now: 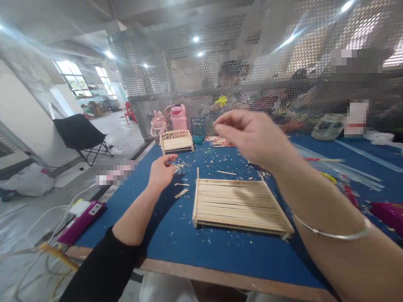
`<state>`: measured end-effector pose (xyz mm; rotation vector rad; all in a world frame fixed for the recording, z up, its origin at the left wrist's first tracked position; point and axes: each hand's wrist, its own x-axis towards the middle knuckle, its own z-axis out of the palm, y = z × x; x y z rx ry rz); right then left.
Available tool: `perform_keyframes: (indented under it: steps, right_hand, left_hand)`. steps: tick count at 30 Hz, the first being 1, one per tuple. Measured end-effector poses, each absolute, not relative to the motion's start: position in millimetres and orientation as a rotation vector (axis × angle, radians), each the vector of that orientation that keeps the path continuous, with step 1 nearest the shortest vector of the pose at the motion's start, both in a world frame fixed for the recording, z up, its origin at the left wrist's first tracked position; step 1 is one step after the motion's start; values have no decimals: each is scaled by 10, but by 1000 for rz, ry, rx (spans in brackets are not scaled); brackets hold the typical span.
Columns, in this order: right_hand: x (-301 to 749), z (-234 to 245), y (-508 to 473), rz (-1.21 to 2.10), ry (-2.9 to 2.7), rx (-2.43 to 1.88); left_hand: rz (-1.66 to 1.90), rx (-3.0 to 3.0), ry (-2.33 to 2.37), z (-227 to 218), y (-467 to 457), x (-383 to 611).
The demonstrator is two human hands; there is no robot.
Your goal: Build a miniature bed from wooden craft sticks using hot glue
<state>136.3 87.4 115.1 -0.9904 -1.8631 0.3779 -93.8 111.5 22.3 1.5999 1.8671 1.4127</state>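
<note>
A flat panel of glued bamboo sticks point(237, 205) lies on the blue table point(195, 247) in front of me. My left hand point(161, 173) rests on the table to the panel's left, fingers curled in a loose pinch near wood scraps point(181, 192); what it holds is too small to see. My right hand point(252, 136) is raised above the panel's far edge, thumb and fingers pinched together, with nothing visible in them. A silver bangle point(333, 233) circles my right forearm.
A small stick-built model point(176, 141) stands at the far left, with pink bottles point(178, 116) and a teal basket point(198, 129) behind it. Long sticks point(340, 167) lie at the right. A purple power strip point(82, 220) sits off the left edge. Other people sit behind the mesh screen point(236, 63).
</note>
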Motion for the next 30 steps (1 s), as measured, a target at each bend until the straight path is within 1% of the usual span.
perform_keyframes:
  steps: [3,5,9,13,16,20,26,30]
  right_hand:
    - [1575,1326,661,449,-1809,-890]
    - [1692,1282,622,420,-1824,-929]
    - [1898,880,729,420,-1833,-1181]
    - [2100,414,851,428,-1681,-1357]
    - [2197,224,893,411,-1566,-1430]
    - [2216,149,926,420,-1512,-1438]
    - [2167,93,970,429,-1582,-1407]
    - [2164,161,936,425,-1567,-1414]
  left_hand:
    - [1405,1600,1854,224,1114,-934]
    - [1406,1590,1843,215,1124,-940]
    - [1432,1550,1802,202,1143,-942]
    - [1436,1502,1734,196,1135,-885]
    - [1400,1473,1708,181,1126,-836]
    - [1359,1442,1724,167,1125,-829]
    - [1335,1399,1763,191,1120,-817]
    - [1339,1380,1747,187,1107,-804]
